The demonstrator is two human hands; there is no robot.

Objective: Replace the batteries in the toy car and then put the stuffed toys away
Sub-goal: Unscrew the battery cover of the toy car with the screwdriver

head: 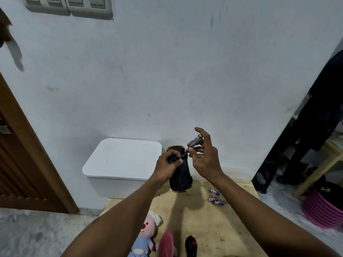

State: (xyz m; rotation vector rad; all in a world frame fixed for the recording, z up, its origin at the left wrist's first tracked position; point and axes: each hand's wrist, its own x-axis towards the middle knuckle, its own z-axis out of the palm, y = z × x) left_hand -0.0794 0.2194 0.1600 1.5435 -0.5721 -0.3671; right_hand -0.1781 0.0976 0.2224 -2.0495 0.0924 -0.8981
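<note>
Two grips: left hand [168, 166] fingers [172, 152] wrap matte black toy car [182, 177]; right hand [204, 158] fingers [192, 149] pinch slim translucent screwdriver [194, 143]

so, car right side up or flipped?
Flipped: the toy car shows its black underside; left hand grips it, right hand holds screwdriver.

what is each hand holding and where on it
The left hand grips the upturned toy car around its far half. The right hand pinches the screwdriver low on its handle, tip against the car's underside.
</note>
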